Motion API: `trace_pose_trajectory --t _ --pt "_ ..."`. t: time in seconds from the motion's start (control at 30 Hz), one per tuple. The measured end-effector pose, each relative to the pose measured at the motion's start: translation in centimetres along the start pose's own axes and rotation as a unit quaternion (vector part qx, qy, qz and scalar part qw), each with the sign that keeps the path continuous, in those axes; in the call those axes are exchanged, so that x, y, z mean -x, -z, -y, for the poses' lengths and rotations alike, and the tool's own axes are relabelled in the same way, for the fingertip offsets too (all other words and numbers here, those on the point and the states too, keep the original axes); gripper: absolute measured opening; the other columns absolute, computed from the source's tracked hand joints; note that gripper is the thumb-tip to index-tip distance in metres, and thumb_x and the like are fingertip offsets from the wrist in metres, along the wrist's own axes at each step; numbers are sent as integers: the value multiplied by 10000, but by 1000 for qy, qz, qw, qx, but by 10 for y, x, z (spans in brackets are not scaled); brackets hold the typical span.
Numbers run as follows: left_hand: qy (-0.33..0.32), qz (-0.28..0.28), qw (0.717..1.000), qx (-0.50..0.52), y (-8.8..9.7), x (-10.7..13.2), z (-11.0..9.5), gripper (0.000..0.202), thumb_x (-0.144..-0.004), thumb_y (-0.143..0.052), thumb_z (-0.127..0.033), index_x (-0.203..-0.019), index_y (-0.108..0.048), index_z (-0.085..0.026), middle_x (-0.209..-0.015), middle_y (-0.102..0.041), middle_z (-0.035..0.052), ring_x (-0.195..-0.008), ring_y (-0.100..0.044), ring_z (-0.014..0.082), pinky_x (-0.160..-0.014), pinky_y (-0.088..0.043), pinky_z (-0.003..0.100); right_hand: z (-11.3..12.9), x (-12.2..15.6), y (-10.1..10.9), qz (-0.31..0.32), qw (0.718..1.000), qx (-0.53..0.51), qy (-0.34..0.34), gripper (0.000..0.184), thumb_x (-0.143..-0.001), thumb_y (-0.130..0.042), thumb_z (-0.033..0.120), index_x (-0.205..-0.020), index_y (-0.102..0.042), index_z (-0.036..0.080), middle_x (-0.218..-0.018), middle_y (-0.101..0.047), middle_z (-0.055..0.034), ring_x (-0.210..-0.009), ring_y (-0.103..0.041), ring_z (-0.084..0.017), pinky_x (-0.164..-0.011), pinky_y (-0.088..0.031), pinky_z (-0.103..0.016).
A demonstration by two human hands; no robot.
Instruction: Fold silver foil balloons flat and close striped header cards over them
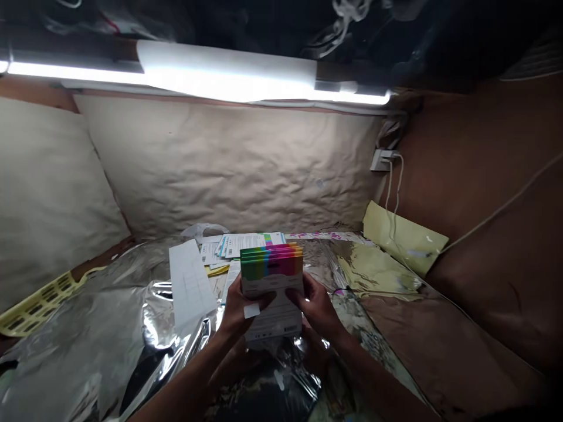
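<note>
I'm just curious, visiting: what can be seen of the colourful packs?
Several flat packs, seemingly card, are stacked with staggered tops. Green, blue, pink and orange bands top a whitish face with tiny print. The left hand and right hand grip the sides, thumbs in front, holding them roughly upright above shiny sheeting.

A long tube lamp [88, 71] is shining above, and a white sheet [229, 67] covers its middle part. At the back, wrinkled beige paper [246, 167] is spread upright. On the right, two pale cables [390, 179] hang from a white socket [380, 160]. Below it, a yellow sheet [402, 237] leans near the brown side wall [492, 176]. At the left edge lies a yellow basket [37, 295] with slots.
</note>
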State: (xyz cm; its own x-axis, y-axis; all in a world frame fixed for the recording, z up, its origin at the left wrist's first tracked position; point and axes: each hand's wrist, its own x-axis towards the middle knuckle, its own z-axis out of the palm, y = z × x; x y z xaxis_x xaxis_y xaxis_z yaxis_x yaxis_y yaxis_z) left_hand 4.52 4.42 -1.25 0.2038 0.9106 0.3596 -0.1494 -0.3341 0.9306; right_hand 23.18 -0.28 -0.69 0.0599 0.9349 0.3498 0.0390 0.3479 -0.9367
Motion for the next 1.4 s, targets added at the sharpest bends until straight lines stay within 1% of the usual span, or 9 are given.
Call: trace_pose_trajectory --t 0.1,0.33,0.5,0.73,1.0,1.1,1.17,1.27,1.4 --pt "25 18 1000 -2 2 -2 2 494 -592 -875 -330 -977 -623 -150 -881 -729 76 -805 -685 278 -671 -551 327 -1 -1 4 50 992 -109 -28 356 -745 -780 364 -1038 -696 178 -953 -741 -46 -868 -675 -222 -773 -527 -323" --pt "31 20 997 -69 1 -6 1 483 -557 -884 -317 -937 -641 -146 -877 -740 89 -818 -694 303 -665 -561 336 -1 4 5 60 985 -150 -65 431 -579 -884 345 -950 -754 167 -834 -743 -26 -788 -677 -220 -746 -514 -330" --pt "34 12 997 -69 -7 -2 -6 463 -555 -880 -322 -921 -648 -161 -858 -739 80 -790 -695 309 -646 -564 349 -2 8 4 69 980 -177 -59 435 -610 -862 365 -992 -759 184 -879 -751 -38 -824 -686 -242 -785 -521 -354" --pt "-28 51 997 -48 -9 -1 -3 489 -606 -866 -285 -1027 -644 -175 -957 -729 79 -858 -680 296 -722 -555 358 -2 4 7 101 977 -176 -69 346 -631 -847 347 -903 -751 155 -833 -743 -31 -789 -674 -214 -767 -509 -341" --pt "-16 18 1000 -17 -2 -3 3 466 -624 -871 -287 -1009 -636 -171 -969 -732 92 -829 -690 268 -690 -550 318 -11 0 2 -25 996 -77 -47 525 -666 -830 380 -1104 -612 190 -946 -722 -55 -869 -676 -244 -742 -547 -358" --pt "-15 -13 999 -26 -1 -2 3 445 -628 -872 -302 -981 -637 -168 -917 -734 81 -807 -691 269 -674 -552 323 -16 -2 9 -147 988 22 -36 703 -616 -850 435 -1216 -570 199 -1139 -673 -106 -990 -638 -270 -840 -527 -409" --pt "-12 -46 998 -31 -1 -3 4 434 -638 -866 -322 -976 -644 -166 -913 -736 80 -810 -695 274 -682 -557 335 -18 -3 14 -208 971 113 -32 639 -609 -846 472 -1138 -630 184 -1121 -673 -125 -955 -636 -279 -837 -521 -426" --pt "-3 -70 997 -38 -2 -4 4 430 -641 -862 -333 -978 -653 -168 -938 -738 82 -825 -699 275 -697 -564 344 -17 -1 14 -139 985 97 -24 421 -761 -732 513 -1012 -717 175 -946 -726 -117 -842 -676 -274 -797 -537 -425" --pt "12 -51 998 -43 -1 -5 3 427 -641 -864 -340 -958 -654 -147 -920 -735 93 -815 -696 276 -675 -568 339 -9 5 4 -88 996 1 4 391 -848 -667 484 -1099 -740 193 -1013 -748 -116 -921 -697 -291 -851 -538 -424"
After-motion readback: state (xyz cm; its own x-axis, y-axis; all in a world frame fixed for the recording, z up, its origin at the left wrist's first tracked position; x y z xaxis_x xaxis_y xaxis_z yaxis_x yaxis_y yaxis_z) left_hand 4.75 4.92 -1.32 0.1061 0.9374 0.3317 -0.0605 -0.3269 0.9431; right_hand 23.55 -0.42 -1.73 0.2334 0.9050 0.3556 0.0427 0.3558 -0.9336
